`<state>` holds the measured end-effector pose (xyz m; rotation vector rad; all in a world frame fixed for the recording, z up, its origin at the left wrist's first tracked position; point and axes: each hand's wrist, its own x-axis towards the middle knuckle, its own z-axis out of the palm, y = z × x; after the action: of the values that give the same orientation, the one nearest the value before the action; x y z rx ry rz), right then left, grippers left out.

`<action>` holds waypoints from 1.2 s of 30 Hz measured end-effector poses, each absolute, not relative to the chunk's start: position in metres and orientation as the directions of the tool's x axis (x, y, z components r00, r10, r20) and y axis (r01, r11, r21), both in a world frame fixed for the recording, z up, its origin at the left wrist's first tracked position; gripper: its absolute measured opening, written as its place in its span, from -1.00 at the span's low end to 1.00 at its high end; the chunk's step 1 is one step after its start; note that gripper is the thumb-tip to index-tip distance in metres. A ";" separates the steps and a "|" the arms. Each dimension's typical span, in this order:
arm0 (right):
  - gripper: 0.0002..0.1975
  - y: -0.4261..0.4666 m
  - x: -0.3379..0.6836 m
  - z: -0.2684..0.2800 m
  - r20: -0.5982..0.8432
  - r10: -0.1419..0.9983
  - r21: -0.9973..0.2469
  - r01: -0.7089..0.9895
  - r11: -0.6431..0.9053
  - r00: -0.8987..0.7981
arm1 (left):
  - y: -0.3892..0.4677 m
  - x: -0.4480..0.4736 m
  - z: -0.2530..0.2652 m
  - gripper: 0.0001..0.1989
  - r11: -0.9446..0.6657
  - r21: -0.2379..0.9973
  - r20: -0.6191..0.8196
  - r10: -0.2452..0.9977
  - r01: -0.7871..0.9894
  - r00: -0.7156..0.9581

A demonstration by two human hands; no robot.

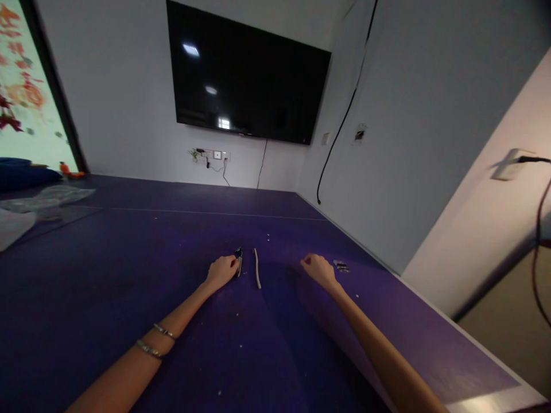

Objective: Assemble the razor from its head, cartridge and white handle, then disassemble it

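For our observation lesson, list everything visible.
Television: 1, black, upper centre
Sockets: several, white, below television
Cable: 1, black, upper right
Plugged socket: 1, pale, far right
Panel: 1, pale with red, left
Bundle: 1, blue, left
Plastic: uncounted, clear, left
Clutter: uncounted, orange, left
Surface: 1, purple, foreground
Strip: 1, pale, centre
Object: 1, dark, beside right hand
Item: 1, dark, in left hand
Bracelets: 2, silver, left forearm
Left hand: 1, bare, centre
Right hand: 1, bare, centre right

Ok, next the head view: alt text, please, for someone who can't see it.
A person's left hand holds a small dark object at a purple surface, with a pale stick lying just right of it. The right hand, fingers curled, is near a small scrap. Behind, a black TV hangs on the wall.
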<state>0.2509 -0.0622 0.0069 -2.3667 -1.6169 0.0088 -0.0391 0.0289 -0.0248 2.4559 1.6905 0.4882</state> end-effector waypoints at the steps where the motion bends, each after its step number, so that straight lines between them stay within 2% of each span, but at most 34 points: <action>1: -0.66 -0.065 0.266 0.007 0.161 0.903 -0.237 0.903 -0.357 0.399 | 0.030 -0.039 -0.025 -0.65 -0.368 0.275 0.197 0.926 0.888 0.323; 8: -0.61 -0.080 0.367 -0.009 0.278 0.840 -0.258 0.879 -0.402 0.465 | 0.032 -0.040 -0.028 -0.65 -0.376 0.279 0.199 0.923 0.884 0.330; 12: -0.56 -0.074 0.411 -0.028 0.323 0.864 -0.256 0.914 -0.313 0.387 | 0.035 -0.042 -0.030 -0.65 -0.382 0.285 0.204 0.920 0.879 0.333; 16: -0.56 -0.066 0.433 -0.041 0.301 0.899 -0.281 0.931 -0.234 0.317 | 0.037 -0.042 -0.032 -0.65 -0.394 0.288 0.214 0.915 0.873 0.342; 31: -0.51 -0.050 0.447 -0.055 0.250 0.934 -0.367 0.918 -0.152 0.255 | 0.040 -0.043 -0.037 -0.65 -0.405 0.290 0.241 0.908 0.867 0.343; 36: -0.48 -0.049 0.455 -0.062 0.266 0.932 -0.486 0.869 -0.092 0.247 | 0.039 -0.042 -0.037 -0.65 -0.404 0.281 0.247 0.907 0.870 0.342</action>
<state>0.4553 -0.0486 -0.0621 -1.9716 -1.6349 0.1474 -0.0419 0.0393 -0.0373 2.4903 1.6556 0.5604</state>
